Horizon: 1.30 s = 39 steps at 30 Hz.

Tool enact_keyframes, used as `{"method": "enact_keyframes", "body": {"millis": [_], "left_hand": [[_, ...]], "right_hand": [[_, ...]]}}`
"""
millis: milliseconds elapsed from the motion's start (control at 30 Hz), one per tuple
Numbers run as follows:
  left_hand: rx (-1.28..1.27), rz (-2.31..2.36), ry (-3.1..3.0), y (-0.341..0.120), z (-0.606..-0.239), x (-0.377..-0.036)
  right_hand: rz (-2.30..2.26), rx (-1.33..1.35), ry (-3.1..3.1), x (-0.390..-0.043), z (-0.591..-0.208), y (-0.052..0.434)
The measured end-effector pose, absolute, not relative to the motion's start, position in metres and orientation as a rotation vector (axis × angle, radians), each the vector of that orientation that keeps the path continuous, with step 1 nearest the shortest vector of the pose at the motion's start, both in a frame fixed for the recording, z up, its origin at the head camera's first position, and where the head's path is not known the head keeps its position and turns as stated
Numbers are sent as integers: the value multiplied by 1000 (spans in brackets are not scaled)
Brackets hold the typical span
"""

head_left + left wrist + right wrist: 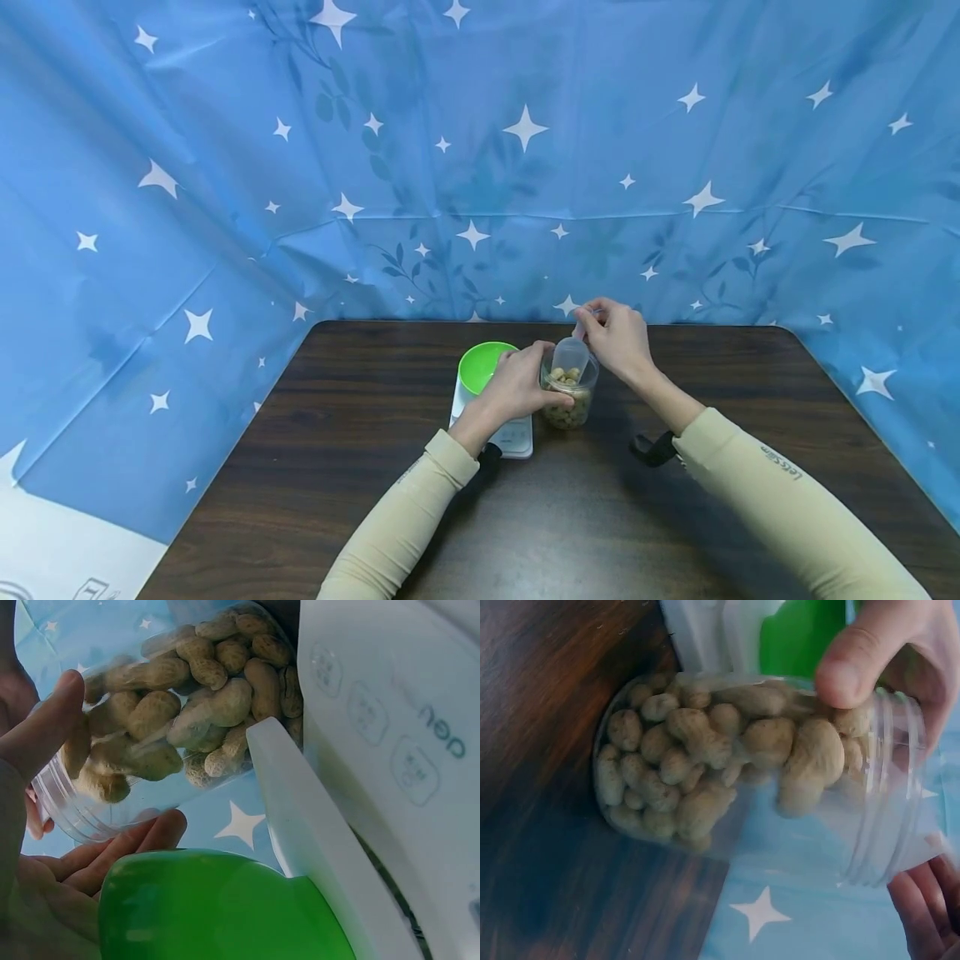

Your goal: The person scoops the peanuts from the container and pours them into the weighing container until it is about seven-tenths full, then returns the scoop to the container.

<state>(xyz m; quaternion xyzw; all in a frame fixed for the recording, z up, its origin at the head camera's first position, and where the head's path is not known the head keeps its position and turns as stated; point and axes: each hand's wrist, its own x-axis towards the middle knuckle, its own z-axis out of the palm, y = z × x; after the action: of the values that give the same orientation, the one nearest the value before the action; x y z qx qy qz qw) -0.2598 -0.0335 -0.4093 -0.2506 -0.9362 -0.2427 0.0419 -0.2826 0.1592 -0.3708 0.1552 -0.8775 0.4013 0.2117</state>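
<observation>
A clear jar [590, 385] of unshelled peanuts [697, 750] stands on the table, right of a small white scale. My left hand [517, 385] grips this jar near its mouth; in the left wrist view the thumb lies on one side and the fingers on the other. With its fingertips my right hand [618, 340] pinches the handle of a translucent scoop [570, 353]. The scoop's bowl is tilted down inside the jar mouth, above several peanuts. In the right wrist view only some right fingers [919, 907] show at the edge, and the scoop is hard to make out.
Directly left of the jar, a green bowl [477, 367] sits on the white kitchen scale [516, 440], partly behind my left hand. The dark wooden table [570, 525] ends at a blue star-patterned curtain [480, 167] at the back.
</observation>
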Motion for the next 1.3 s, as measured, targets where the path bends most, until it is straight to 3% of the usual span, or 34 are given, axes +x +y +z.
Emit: {"method": "enact_keyframes", "body": {"millis": [300,1300], "left_hand": [[-784,-763,-2857,-35,-410,-260],[-776,-794,-2853,-34,-411,-261]], "right_hand": [[1333,478,-2596,-279,-363,168],[1255,407,-2591,-280,-365,165]]}}
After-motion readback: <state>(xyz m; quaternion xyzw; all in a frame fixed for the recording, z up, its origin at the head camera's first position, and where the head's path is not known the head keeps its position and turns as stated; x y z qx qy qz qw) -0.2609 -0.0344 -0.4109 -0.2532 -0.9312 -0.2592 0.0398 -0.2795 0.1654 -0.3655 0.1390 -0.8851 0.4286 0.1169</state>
